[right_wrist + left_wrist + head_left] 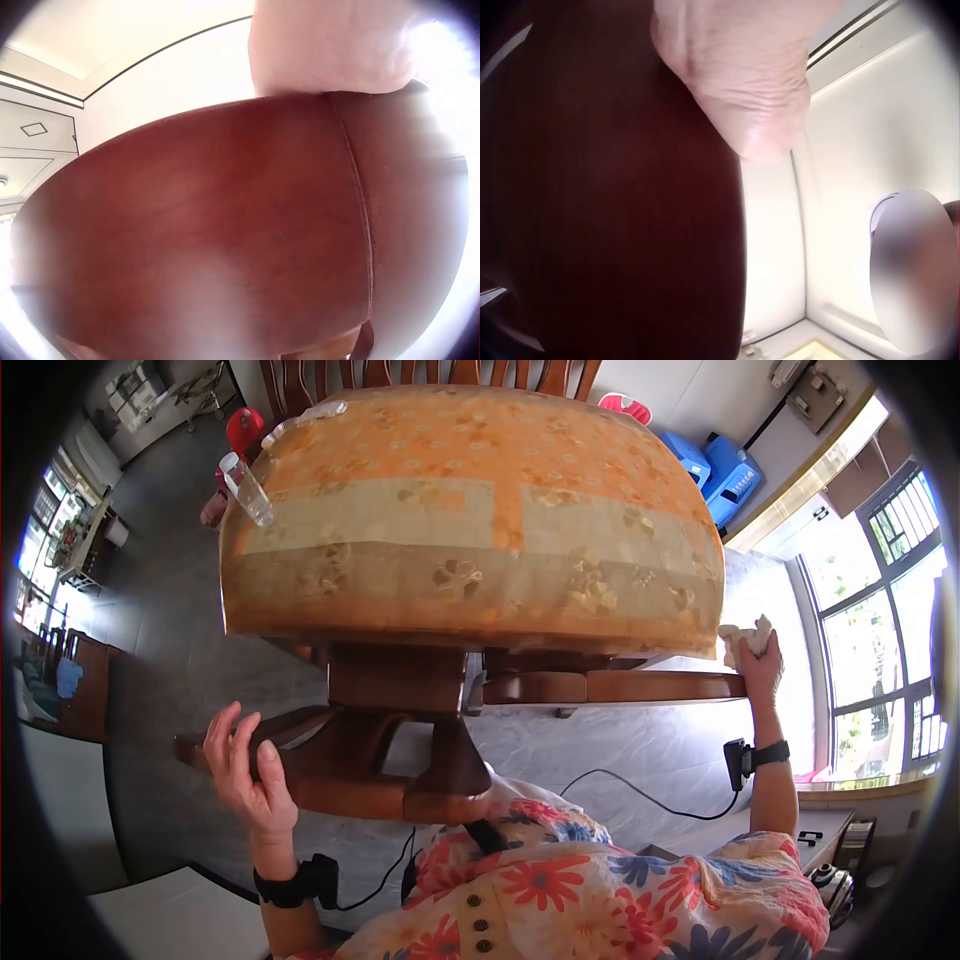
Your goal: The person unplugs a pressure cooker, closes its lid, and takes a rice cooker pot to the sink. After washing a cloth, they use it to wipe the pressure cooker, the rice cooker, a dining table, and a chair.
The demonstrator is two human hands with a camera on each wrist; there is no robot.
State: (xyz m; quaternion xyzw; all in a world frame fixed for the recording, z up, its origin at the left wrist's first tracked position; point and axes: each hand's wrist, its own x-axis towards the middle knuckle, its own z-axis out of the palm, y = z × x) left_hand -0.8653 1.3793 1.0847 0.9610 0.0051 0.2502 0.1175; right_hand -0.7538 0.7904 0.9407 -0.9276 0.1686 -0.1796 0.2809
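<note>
My left hand (245, 770) is at the left part of a dark brown wooden chair back (350, 795), its fingers extended and thumb apart. In the left wrist view the heel of that hand (742, 82) overlaps the edge of the dark wood (645, 210). My right hand (762, 668) grips a crumpled beige cloth (745, 638) at the right end of a second chair back (640, 686). The right wrist view has the heel of the hand (330, 52) right at the top edge of the reddish-brown wood (210, 217); the cloth is hidden there.
Beyond the chairs stands a table (450, 575) with an orange floral cover. A clear bottle (248, 490) is on its left side. Blue plastic containers (730, 480) stand at the back right, with more wooden chairs (430, 372) behind the table. A black cable (650, 800) runs to the right wrist.
</note>
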